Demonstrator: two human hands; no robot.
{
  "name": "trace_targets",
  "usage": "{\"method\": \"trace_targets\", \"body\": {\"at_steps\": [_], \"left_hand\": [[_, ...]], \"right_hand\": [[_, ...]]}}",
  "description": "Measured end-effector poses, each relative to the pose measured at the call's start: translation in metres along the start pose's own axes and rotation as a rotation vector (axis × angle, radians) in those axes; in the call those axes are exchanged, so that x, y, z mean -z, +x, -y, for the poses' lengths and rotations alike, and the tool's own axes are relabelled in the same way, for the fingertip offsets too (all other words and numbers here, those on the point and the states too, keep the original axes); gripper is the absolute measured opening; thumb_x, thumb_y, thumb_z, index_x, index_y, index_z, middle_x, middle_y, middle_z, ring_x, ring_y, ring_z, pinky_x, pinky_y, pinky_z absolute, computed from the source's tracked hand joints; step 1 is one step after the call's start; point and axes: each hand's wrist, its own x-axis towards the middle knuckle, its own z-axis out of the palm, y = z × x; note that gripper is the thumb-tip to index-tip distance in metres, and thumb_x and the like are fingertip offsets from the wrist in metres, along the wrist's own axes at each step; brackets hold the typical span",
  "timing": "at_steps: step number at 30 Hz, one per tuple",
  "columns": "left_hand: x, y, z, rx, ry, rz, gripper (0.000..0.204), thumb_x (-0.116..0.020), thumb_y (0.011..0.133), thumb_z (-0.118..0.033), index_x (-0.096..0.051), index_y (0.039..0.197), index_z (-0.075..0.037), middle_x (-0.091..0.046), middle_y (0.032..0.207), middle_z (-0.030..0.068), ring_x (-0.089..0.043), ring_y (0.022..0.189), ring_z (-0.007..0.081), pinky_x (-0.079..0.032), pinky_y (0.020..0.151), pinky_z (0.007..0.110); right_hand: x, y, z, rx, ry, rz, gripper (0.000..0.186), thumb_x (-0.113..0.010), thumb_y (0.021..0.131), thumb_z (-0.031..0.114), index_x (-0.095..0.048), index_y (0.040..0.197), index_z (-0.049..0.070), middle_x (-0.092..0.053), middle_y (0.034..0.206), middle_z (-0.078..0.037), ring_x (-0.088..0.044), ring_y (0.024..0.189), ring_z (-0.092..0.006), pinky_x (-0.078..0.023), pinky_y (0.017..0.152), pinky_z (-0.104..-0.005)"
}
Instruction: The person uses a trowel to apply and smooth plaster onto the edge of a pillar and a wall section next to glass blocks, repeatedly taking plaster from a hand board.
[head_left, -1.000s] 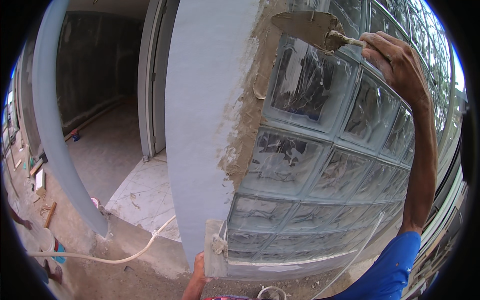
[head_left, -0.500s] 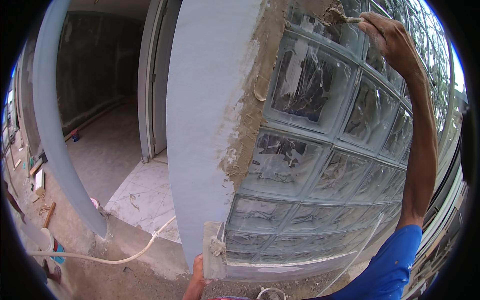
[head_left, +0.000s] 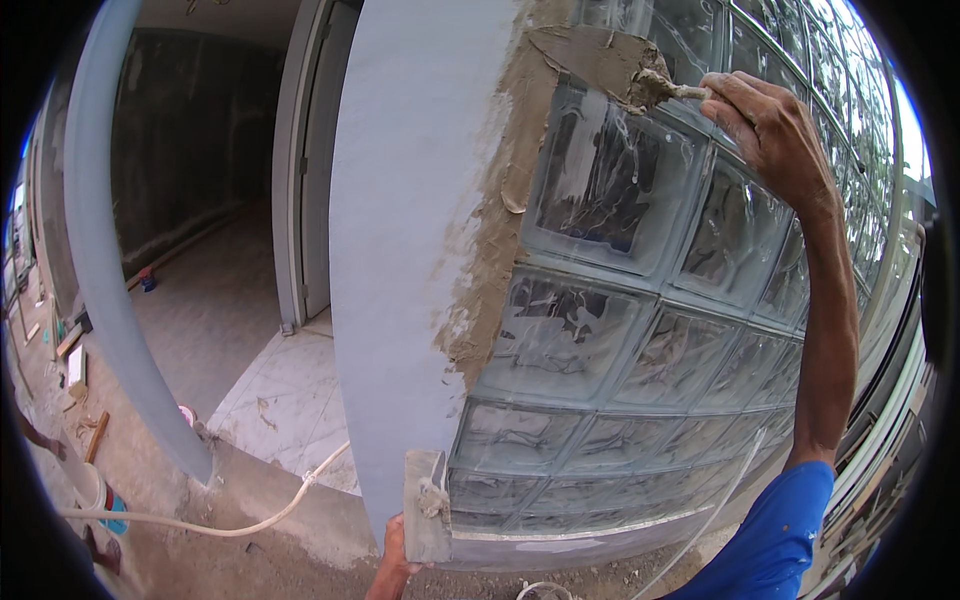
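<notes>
My right hand (head_left: 765,125) is closed round the handle of a trowel (head_left: 595,58) at the upper middle. Its mortar-smeared blade points left, and the tip lies at the band of wet mortar (head_left: 520,165) between the pale wall (head_left: 415,200) and the glass blocks (head_left: 610,190). Whether the whole blade edge touches cannot be seen. Low down, my left hand (head_left: 393,548) grips a small flat rectangular mortar board (head_left: 426,530), held upright close to the wall's lower edge. A lump of mortar (head_left: 432,497) sticks to it. The fingers behind the board are partly hidden.
A doorway with a tiled threshold (head_left: 285,400) opens at the left. A pale hose (head_left: 235,528) runs across the ground there, beside a bucket (head_left: 92,490). Another person's arm (head_left: 40,435) shows at the left rim. Long boards (head_left: 880,465) lie at the right.
My right hand has come down and a little left with the trowel, bringing its blade into view over the mortar band. My left hand and the board stay nearly in place.
</notes>
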Motion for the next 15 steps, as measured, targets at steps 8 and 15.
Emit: {"method": "trace_targets", "body": {"at_steps": [8,15], "left_hand": [[0.002,-0.001,0.004,-0.025,-0.016,0.028,0.036,-0.053,0.086,-0.023,-0.054,0.105,0.007,-0.063,0.073,0.0162,-0.061,0.045,0.0245,-0.046,0.026,0.033],[0.005,0.0,-0.001,-0.03,0.041,-0.044,0.034,-0.051,0.086,-0.024,-0.055,0.104,0.005,-0.063,0.074,0.0138,-0.062,0.046,0.024,-0.047,0.026,0.034]], "right_hand": [[-0.007,0.039,-0.052,0.069,-0.064,-0.083,0.033,-0.056,0.092,0.028,-0.064,0.107,0.0,-0.067,0.099,-0.016,-0.066,0.086,-0.0265,-0.05,0.083,-0.0372],[0.012,0.062,-0.048,-0.06,0.042,-0.038,0.022,-0.06,0.079,0.024,-0.069,0.091,0.008,-0.065,0.081,-0.015,-0.063,0.079,-0.0305,-0.048,0.072,-0.0394]]}}
